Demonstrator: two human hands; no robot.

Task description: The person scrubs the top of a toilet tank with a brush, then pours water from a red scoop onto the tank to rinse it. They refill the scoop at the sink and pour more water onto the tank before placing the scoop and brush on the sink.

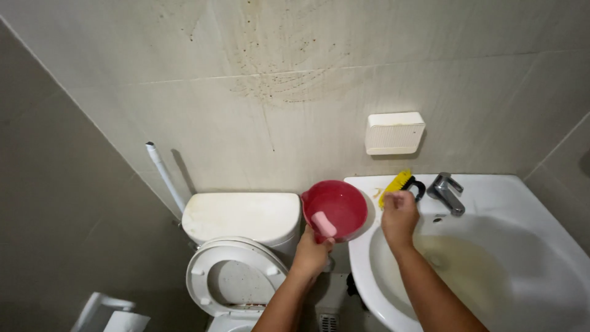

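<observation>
Left hand (pixel 312 253) grips red dipper (pixel 337 209); right hand (pixel 399 216) holds yellow brush (pixel 395 185).

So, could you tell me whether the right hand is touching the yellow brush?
Touching: the head view shows the right hand closed over the brush on the sink rim.

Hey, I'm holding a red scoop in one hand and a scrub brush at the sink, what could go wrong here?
The left hand holds the red scoop over the gap between toilet tank and sink; tilted, it might spill onto the floor. The right hand grips the yellow brush on the sink's rim; scrubbing could flick dirty water up.
</observation>
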